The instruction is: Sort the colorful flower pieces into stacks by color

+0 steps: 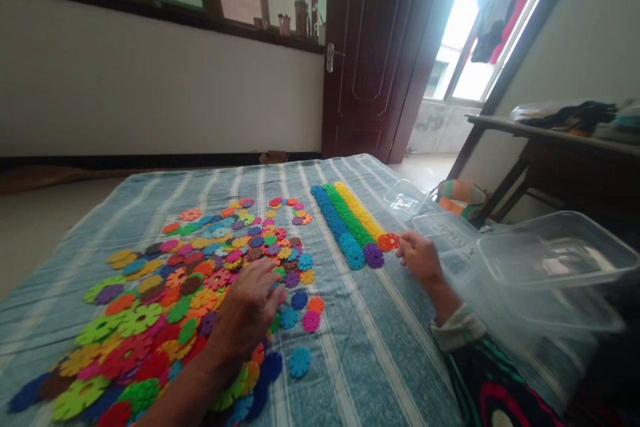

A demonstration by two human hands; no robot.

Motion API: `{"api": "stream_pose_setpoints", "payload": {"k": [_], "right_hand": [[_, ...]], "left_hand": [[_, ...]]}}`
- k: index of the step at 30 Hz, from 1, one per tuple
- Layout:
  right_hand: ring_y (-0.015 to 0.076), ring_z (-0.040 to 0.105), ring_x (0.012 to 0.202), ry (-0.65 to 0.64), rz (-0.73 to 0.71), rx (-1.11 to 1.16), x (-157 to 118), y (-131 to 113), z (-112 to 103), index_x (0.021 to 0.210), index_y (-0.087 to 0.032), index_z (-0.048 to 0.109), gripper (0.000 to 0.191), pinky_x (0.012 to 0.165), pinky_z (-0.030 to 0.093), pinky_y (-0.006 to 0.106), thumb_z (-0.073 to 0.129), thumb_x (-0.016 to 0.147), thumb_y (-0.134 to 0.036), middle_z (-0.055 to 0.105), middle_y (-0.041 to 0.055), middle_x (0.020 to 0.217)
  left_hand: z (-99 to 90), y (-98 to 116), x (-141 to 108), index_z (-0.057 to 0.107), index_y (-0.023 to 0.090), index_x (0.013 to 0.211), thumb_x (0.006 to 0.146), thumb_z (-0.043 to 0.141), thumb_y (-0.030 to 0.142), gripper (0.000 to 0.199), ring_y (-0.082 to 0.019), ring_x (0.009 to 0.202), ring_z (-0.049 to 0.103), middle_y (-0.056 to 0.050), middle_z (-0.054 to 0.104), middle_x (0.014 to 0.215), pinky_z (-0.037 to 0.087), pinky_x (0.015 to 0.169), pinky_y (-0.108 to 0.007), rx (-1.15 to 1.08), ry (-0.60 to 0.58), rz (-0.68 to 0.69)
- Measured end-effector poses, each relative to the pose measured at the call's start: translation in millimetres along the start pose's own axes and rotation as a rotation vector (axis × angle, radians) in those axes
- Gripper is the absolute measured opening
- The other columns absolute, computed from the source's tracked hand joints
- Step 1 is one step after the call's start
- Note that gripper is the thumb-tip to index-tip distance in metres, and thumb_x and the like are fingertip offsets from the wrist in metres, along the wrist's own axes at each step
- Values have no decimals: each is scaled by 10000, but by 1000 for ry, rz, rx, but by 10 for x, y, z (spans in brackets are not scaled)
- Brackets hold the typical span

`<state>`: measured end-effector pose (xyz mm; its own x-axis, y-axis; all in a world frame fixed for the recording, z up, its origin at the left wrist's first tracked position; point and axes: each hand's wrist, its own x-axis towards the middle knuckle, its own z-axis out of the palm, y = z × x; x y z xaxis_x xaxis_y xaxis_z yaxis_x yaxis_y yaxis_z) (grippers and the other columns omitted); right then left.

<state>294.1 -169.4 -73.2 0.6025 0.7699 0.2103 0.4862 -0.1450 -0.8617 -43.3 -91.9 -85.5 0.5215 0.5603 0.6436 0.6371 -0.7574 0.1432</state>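
Observation:
Many coloured notched discs lie in a loose pile [175, 293] on the left part of the striped cloth. My left hand [250, 300] rests over the pile's right side, fingers bent; what is under its fingertips is hidden. Right of the pile lie overlapping rows of discs: a blue row [333, 217], a green row [350, 217] and a yellow row [360, 210]. A purple disc [373, 255] lies at the green row's near end. My right hand [420, 257] pinches an orange disc [393, 241] by the yellow row's near end, beside another orange disc.
Clear plastic boxes [555, 250] and a small clear container [404, 197] stand along the right edge. Single discs, such as a light blue one [300, 361], lie between pile and rows. Behind are a dark door [373, 47] and a side table [545, 130].

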Motion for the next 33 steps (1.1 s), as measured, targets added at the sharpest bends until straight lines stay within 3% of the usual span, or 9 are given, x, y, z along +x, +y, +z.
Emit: {"api": "stream_pose_setpoints", "payload": {"k": [4, 17, 27, 33], "right_hand": [[101, 526, 385, -62, 58, -49, 6, 57, 40, 718, -168, 617, 165, 391, 394, 198, 504, 751, -284, 609, -16, 513], [124, 573, 449, -32, 81, -179, 113, 145, 104, 854, -152, 671, 230, 467, 416, 221, 567, 692, -277, 628, -16, 531], [152, 573, 474, -47, 50, -265, 114, 235, 115, 826, -185, 705, 286, 494, 394, 258, 593, 657, -386, 641, -4, 550], [152, 564, 426, -19, 22, -216, 54, 155, 113, 785, -188, 698, 268, 501, 413, 275, 571, 674, -397, 641, -4, 515]], "left_hand": [[-19, -100, 23, 661, 203, 815, 841, 456, 304, 230, -308, 1037, 606, -125, 688, 1009, 487, 935, -504, 7, -3, -39], [-116, -218, 61, 671, 168, 820, 827, 453, 305, 258, -312, 1017, 599, -149, 688, 1005, 480, 924, -486, 154, -119, -118], [-158, -109, 69, 679, 170, 762, 801, 497, 225, 195, -284, 1043, 576, -122, 679, 944, 463, 958, -437, 209, -163, -225], [-110, -84, 123, 673, 177, 779, 808, 543, 261, 157, -287, 1033, 546, -120, 630, 992, 452, 929, -460, 223, -170, -248]]}}
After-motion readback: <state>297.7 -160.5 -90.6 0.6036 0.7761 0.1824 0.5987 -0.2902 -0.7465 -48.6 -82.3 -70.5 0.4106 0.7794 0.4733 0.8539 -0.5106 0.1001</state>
